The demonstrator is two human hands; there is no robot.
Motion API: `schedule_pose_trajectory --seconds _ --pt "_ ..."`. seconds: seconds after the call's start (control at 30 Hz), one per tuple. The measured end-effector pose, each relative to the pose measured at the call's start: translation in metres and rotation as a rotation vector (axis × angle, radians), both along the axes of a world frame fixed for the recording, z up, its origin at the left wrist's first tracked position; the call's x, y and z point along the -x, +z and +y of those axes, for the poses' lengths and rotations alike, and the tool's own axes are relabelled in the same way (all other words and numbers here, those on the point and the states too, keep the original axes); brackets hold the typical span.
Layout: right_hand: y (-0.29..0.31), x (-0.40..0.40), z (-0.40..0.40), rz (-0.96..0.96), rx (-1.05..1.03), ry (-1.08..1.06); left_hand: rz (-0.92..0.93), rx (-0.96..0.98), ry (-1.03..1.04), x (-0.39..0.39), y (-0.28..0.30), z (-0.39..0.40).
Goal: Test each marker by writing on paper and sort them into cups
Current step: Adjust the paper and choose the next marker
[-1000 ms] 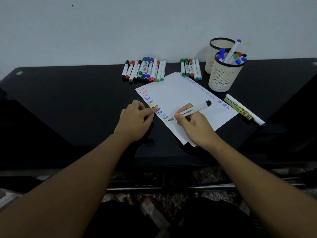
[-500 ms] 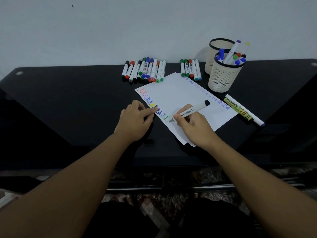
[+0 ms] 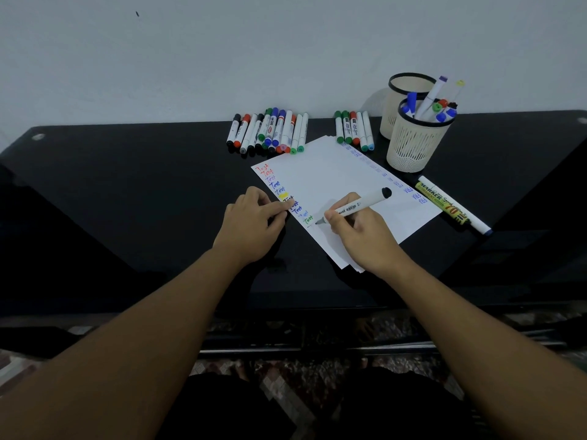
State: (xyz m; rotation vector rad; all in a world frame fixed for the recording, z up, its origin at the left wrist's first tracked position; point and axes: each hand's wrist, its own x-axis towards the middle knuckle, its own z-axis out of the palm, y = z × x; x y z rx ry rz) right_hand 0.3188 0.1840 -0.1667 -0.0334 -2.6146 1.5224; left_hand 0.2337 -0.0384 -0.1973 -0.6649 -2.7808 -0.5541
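My right hand [image 3: 359, 231] grips a white marker with a black end [image 3: 362, 203], its tip touching the white paper [image 3: 333, 182] just below a column of coloured "Test" words along the sheet's left edge. My left hand [image 3: 254, 223] rests beside the paper, its fingertips pressing on the sheet's left edge. Two cream mesh cups stand at the back right: the near cup [image 3: 414, 144] holds several markers, while the far cup [image 3: 403, 96] shows none. Two rows of capped markers lie behind the paper, a larger left row [image 3: 270, 131] and a smaller right row [image 3: 354, 130].
The paper lies on a black glossy table [image 3: 127, 192] against a pale wall. A yellow-green permanent marker [image 3: 443, 207] and a white marker [image 3: 470, 217] lie right of the paper. Patterned floor shows below the table's front edge.
The marker tip has shifted slightly down and left to the spot under the green word. My left hand has stayed on the paper's edge.
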Motion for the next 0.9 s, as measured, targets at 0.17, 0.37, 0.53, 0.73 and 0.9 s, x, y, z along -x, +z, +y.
schedule_pose_trajectory --seconds 0.17,0.37,0.53,0.73,0.9 --pt "0.0009 0.0006 -0.001 0.026 -0.051 0.007 -0.008 -0.001 -0.001 0.0 0.001 0.0" --pt "0.0007 -0.0015 0.0006 0.006 0.018 0.007 -0.002 -0.016 -0.001 0.0003 0.0001 0.0003" --pt "0.0008 -0.0008 -0.001 0.04 -0.036 -0.005 0.011 -0.018 -0.006 -0.0005 0.0 0.0" --pt "-0.0023 0.0021 0.0018 0.051 0.173 -0.054 0.015 -0.014 -0.015 -0.0002 0.0003 -0.0003" --pt "-0.0043 0.0044 0.0016 0.064 0.198 -0.049 0.014 -0.033 -0.021 -0.001 0.0016 -0.0005"
